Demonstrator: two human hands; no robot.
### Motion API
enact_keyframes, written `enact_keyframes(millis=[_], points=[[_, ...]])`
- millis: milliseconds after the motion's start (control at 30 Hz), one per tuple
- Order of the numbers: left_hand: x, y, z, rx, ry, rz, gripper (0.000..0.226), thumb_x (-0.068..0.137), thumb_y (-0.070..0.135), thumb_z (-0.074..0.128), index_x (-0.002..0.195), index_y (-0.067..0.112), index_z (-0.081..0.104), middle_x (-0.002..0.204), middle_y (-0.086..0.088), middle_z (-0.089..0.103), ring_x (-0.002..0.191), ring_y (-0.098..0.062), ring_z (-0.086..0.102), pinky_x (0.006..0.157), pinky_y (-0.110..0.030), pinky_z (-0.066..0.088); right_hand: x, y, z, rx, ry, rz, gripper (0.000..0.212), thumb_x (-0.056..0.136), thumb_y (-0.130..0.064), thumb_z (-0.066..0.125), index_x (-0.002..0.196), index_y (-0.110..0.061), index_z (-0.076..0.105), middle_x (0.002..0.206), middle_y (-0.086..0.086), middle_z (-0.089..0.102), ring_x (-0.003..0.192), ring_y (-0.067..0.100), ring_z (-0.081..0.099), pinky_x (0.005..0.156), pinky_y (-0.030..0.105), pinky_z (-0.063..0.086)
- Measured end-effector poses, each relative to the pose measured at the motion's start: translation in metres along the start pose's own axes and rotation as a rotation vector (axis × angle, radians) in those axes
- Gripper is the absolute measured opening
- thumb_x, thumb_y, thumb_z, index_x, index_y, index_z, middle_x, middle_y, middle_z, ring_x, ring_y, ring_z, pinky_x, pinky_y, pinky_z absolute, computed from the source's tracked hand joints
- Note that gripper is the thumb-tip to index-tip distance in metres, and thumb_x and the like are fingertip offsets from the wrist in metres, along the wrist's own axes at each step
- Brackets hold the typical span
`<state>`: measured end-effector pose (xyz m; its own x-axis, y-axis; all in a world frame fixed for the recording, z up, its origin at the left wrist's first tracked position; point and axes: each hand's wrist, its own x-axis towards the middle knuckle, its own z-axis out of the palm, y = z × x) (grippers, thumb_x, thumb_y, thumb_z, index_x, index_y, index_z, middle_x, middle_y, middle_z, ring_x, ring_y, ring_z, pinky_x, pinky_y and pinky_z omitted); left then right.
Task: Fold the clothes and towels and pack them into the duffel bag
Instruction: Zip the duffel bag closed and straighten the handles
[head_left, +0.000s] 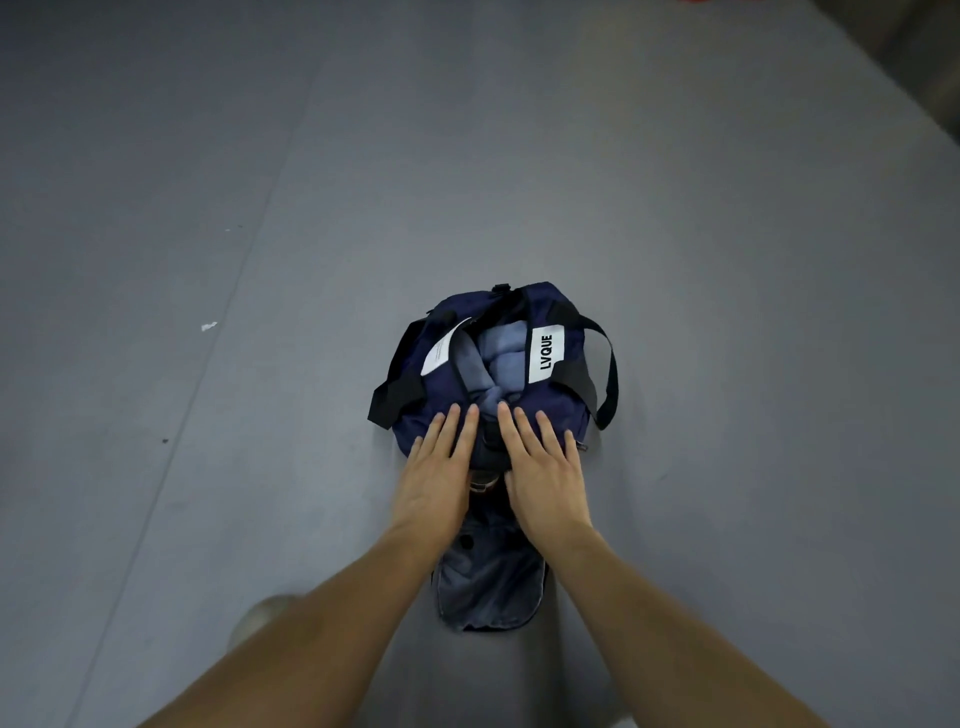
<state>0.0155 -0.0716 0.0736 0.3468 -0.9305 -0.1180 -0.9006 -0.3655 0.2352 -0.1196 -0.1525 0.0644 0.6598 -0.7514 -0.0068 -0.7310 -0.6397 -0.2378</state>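
Observation:
A navy duffel bag (550, 410) with black handles and a white LVQUE label stands on the grey floor, its top open. Folded light blue cloth (501, 348) fills the opening. My left hand (434, 467) lies flat on the bag's near end, fingers spread, left of the opening. My right hand (543, 462) lies flat beside it on the right, fingers spread toward the cloth. Neither hand grips anything. Between the wrists, a dark end flap or pocket (488, 587) of the bag hangs open toward me.
Grey floor mats (260, 208) spread all around, with a seam running diagonally at the left. A small white scrap (209, 326) lies on the floor at the left. A blurred pale shape (260, 621) shows beside my left forearm.

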Motion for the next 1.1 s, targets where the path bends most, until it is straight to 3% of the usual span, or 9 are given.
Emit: enact_keyframes(millis=[333,467,567,633,700,800,867,933,1100], points=[[-0.049,0.005,-0.014,0.057,-0.112,0.028,0.099,0.092,0.007,0.059,0.15,0.02,-0.02,0.16,0.001,-0.019,0.154,-0.021,-0.01,0.126,-0.038,0.008,-0.042,-0.016,-0.01,0.027,-0.062,-0.023,0.09,0.085,-0.01,0.067,0.159,-0.021,0.016,0.147,-0.005,0.054,0.145,0.023,0.039,0.119,0.052,0.029],[-0.097,0.012,-0.01,0.061,-0.131,0.059,0.119,0.041,0.01,0.093,0.148,0.008,0.04,0.154,-0.011,0.041,0.136,-0.03,0.05,0.1,-0.042,0.053,-0.089,-0.022,-0.018,0.06,-0.175,-0.038,0.087,0.091,-0.012,0.058,0.159,-0.027,0.006,0.156,-0.007,0.042,0.148,0.022,0.032,0.121,0.047,0.025],[-0.138,0.017,-0.006,0.097,-0.148,0.116,0.112,0.032,0.011,0.095,0.137,0.007,0.058,0.149,-0.011,0.049,0.124,-0.031,0.061,0.086,-0.043,0.06,-0.125,-0.021,-0.037,0.109,-0.374,-0.054,0.084,0.095,-0.019,0.048,0.158,-0.036,-0.006,0.166,-0.008,0.018,0.152,0.02,0.02,0.121,0.039,0.026],[-0.163,0.02,0.003,0.108,-0.199,0.135,0.113,0.039,0.018,0.095,0.142,0.008,0.049,0.157,-0.011,0.039,0.125,-0.03,0.061,0.086,-0.043,0.06,-0.135,-0.013,-0.054,0.116,-0.554,-0.084,0.085,0.094,-0.02,0.05,0.159,-0.038,-0.003,0.168,-0.006,0.006,0.151,0.021,0.022,0.116,0.039,0.034],[-0.181,0.023,0.003,0.109,-0.228,0.198,0.093,0.065,0.042,0.082,0.143,0.012,0.043,0.162,-0.009,0.028,0.122,-0.028,0.063,0.084,-0.042,0.06,-0.126,-0.003,-0.074,0.119,-0.696,-0.07,0.083,0.092,-0.013,0.05,0.159,-0.038,0.008,0.168,-0.004,0.004,0.149,0.026,0.027,0.114,0.038,0.036],[-0.174,0.031,-0.023,0.098,-0.194,0.289,0.08,0.09,0.071,0.037,0.146,0.015,0.045,0.158,-0.004,0.037,0.115,-0.025,0.066,0.082,-0.039,0.06,-0.084,0.011,-0.106,0.129,-0.6,-0.055,0.07,0.096,-0.008,0.042,0.157,-0.037,0.024,0.162,0.001,0.032,0.141,0.028,0.04,0.114,0.036,0.036],[-0.144,0.03,-0.049,0.144,-0.072,0.424,0.08,0.097,0.072,0.026,0.154,0.017,0.036,0.161,-0.004,0.033,0.132,-0.026,0.054,0.098,-0.042,0.053,-0.046,0.02,-0.12,0.137,-0.445,-0.046,0.064,0.103,-0.014,0.038,0.159,-0.035,0.015,0.161,0.003,0.033,0.14,0.028,0.041,0.112,0.037,0.036],[-0.089,0.026,-0.069,0.22,0.058,0.501,0.073,0.102,0.064,0.02,0.159,0.018,0.02,0.166,-0.006,0.019,0.151,-0.028,0.025,0.119,-0.047,0.03,-0.001,0.029,-0.123,0.156,-0.35,-0.069,0.063,0.107,-0.022,0.035,0.16,-0.032,0.003,0.167,0.002,0.016,0.149,0.025,0.027,0.119,0.039,0.028],[0.059,-0.004,-0.076,0.257,0.091,0.278,0.064,0.105,0.048,0.017,0.159,0.019,-0.003,0.168,-0.008,0.004,0.155,-0.027,0.004,0.125,-0.047,0.011,0.093,0.046,-0.094,0.039,-0.346,-0.174,0.06,0.109,-0.035,0.029,0.16,-0.03,-0.002,0.168,0.002,0.004,0.154,0.023,0.008,0.123,0.042,0.019]])
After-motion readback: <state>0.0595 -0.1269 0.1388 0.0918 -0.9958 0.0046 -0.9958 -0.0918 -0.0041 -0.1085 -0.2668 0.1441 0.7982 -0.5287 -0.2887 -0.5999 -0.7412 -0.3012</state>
